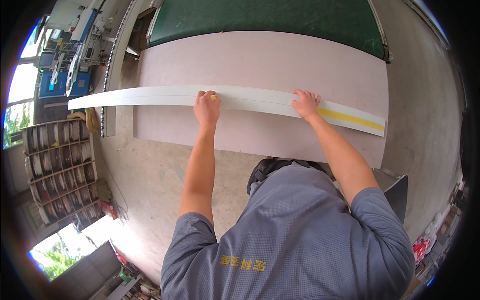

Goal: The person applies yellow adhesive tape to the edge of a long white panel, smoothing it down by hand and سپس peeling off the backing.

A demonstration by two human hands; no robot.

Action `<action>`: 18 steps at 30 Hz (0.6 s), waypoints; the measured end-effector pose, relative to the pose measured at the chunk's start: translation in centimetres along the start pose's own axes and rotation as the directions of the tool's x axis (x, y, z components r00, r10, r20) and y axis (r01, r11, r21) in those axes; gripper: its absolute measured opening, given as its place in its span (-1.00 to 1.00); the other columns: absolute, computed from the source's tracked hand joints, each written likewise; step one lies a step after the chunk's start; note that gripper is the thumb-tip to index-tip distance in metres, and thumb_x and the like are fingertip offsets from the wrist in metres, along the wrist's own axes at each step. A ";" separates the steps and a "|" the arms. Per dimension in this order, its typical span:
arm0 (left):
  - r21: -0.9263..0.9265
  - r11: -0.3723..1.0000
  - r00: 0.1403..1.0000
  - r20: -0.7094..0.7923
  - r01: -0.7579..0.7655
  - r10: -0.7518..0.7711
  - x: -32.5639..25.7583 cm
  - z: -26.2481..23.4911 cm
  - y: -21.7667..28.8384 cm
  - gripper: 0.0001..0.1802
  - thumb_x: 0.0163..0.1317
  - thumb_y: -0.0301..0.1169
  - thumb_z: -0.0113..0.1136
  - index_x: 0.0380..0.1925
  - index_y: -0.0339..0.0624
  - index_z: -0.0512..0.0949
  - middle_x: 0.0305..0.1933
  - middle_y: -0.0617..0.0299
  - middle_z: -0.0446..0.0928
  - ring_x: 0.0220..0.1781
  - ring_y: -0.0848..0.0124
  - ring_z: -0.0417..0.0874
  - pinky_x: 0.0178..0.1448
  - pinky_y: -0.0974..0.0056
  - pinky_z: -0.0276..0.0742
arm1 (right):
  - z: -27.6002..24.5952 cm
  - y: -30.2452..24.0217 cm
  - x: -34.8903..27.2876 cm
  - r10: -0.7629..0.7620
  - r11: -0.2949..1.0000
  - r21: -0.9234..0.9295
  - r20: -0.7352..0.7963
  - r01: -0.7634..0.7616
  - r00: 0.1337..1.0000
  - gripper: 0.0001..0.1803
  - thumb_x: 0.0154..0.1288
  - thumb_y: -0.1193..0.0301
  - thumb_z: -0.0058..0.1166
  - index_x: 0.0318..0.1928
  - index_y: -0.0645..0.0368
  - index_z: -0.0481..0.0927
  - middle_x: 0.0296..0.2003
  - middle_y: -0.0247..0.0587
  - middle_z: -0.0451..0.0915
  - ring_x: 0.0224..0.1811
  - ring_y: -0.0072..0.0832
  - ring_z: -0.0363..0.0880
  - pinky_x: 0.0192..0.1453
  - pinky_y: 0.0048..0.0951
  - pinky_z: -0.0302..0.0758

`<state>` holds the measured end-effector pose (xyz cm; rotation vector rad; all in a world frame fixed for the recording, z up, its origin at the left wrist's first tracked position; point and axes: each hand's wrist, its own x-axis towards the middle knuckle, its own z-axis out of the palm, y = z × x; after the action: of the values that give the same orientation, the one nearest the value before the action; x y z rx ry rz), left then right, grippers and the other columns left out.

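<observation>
Beyond my grey, textured shirt (310,215), my left hand (206,109) is curled closed around a small yellow piece (214,98); my right hand (306,106) rests, fingers bent, on the long white board (255,102), though whether it grips I can't tell. The board lies beneath both, long axis left to right, my right nearer its yellow stripe (350,119). It's smooth and narrow, over a matte pinkish panel (260,62); farther, a green surface (265,20).

Strip (255,100) smooth; tabletop (260,60) matt; shirt (300,215) textured cloth; floor (155,165) concrete.
</observation>
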<state>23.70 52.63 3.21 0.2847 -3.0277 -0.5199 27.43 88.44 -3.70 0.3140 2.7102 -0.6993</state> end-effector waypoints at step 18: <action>-0.581 0.711 0.656 0.721 0.397 0.224 -10.4 7.1 4.2 -0.63 0.28 -0.10 0.31 -0.36 -0.24 0.70 -0.50 0.18 0.61 -0.42 0.36 0.62 -0.31 0.23 0.56 | -3.4 3.7 -1.0 -0.383 0.902 0.091 -0.286 0.423 0.878 -0.64 0.17 0.53 0.13 -0.02 -0.04 0.72 0.05 -0.28 0.57 0.16 -0.24 0.48 0.28 -0.26 0.48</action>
<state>32.58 60.77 -2.32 0.1966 -3.1246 -2.2684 28.61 93.19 -2.11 -0.1509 3.0170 -1.0486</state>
